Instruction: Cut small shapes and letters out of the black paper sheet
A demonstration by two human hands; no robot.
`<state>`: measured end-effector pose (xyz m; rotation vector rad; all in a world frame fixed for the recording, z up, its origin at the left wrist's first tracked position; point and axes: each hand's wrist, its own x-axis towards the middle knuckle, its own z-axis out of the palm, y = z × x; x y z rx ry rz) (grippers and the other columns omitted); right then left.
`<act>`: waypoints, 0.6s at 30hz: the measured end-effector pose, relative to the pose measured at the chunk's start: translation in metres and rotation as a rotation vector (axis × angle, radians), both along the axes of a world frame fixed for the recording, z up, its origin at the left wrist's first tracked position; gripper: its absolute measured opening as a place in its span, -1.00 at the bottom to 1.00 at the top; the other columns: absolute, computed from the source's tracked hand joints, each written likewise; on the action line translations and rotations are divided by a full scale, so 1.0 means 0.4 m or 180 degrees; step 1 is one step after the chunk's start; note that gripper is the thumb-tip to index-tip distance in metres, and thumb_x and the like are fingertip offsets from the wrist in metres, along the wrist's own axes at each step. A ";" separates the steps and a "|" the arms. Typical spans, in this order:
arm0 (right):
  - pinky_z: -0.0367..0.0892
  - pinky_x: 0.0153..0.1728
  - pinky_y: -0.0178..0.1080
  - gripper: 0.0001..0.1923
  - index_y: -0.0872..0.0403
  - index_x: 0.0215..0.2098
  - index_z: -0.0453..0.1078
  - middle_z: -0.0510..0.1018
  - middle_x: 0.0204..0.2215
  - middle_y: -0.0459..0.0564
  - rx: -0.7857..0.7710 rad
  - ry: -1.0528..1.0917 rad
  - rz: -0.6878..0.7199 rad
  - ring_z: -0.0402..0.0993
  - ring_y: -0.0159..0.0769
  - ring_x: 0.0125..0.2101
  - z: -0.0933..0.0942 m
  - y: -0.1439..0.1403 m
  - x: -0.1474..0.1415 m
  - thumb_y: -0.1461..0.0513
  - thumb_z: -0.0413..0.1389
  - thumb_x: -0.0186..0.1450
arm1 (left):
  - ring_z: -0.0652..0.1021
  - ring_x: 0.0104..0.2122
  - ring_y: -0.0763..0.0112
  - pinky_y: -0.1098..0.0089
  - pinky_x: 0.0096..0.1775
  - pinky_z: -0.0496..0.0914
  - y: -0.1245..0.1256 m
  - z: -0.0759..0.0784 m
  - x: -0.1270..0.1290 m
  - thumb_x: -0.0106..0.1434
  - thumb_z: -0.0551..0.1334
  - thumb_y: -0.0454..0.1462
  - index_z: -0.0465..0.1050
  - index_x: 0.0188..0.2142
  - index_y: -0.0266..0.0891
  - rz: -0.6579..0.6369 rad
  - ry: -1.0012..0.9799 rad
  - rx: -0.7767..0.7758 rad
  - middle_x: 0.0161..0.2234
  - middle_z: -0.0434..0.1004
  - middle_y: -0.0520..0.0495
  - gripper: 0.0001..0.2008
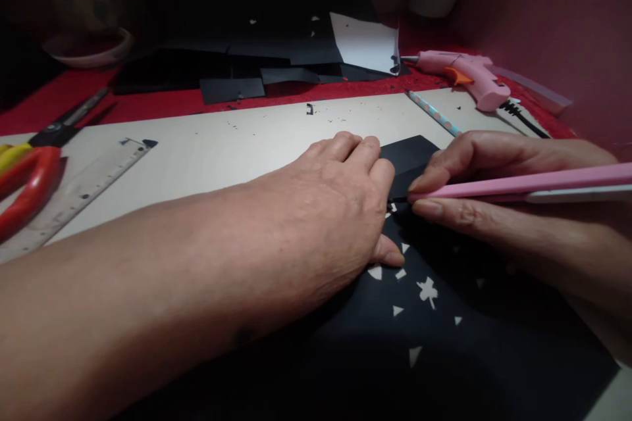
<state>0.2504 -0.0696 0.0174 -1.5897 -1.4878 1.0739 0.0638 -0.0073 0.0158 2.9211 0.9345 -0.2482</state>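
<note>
My left hand (345, 204) lies palm down on a black paper sheet (469, 368), its fingers pointing away and the thumb apart. In my right hand (548, 237) is a slim pink craft knife (494, 185), pinched near its front end. Its dark tip touches or nearly touches the sheet close to my left fingers; exact contact is hard to see. Small cut-outs show pale through the sheet, among them a flower-like shape (427, 290) and several triangles. My left hand covers part of the sheet.
On the left are red-and-yellow scissors (34, 171) and a clear ruler (83, 194). Black paper pieces (276, 13), a white piece (368, 43) and a bowl (93, 49) lie behind. A pencil (432, 112) and pink glue gun (464, 72) sit at the back right.
</note>
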 end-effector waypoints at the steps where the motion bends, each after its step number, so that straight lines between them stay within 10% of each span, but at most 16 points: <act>1: 0.19 -0.80 -0.40 -0.70 -0.09 -0.39 0.63 0.64 -0.49 -0.09 0.0013 -0.0032 0.0033 0.38 -0.42 -0.66 0.002 -0.001 -0.001 -0.05 0.49 0.08 | 0.36 0.35 -0.37 -0.08 0.27 0.32 0.000 0.000 0.000 0.31 0.26 0.32 0.44 0.19 -0.46 0.0008 0.0009 -0.0007 0.32 0.35 -0.58 -0.12; 13: -0.01 -0.83 -0.45 -0.67 -0.01 -0.43 0.52 0.35 -0.71 -0.24 0.0178 0.0392 -0.0178 0.17 -0.57 -0.73 -0.001 -0.006 0.004 -0.01 0.47 0.16 | 0.40 0.27 -0.32 -0.04 0.23 0.36 0.013 -0.013 -0.005 0.17 0.40 0.31 0.51 0.08 -0.35 0.0078 -0.0415 -0.0201 0.21 0.48 -0.40 -0.18; 18: 0.04 -0.81 -0.41 -0.76 -0.03 -0.39 0.55 0.41 -0.69 -0.24 0.0372 0.0477 -0.0006 0.20 -0.56 -0.75 -0.009 0.000 0.013 0.05 0.45 0.23 | 0.48 0.17 -0.05 0.14 0.09 0.43 0.057 0.024 -0.043 0.16 0.56 0.00 0.49 -0.04 -0.21 0.0104 -0.0544 -0.0769 0.16 0.51 -0.18 -0.48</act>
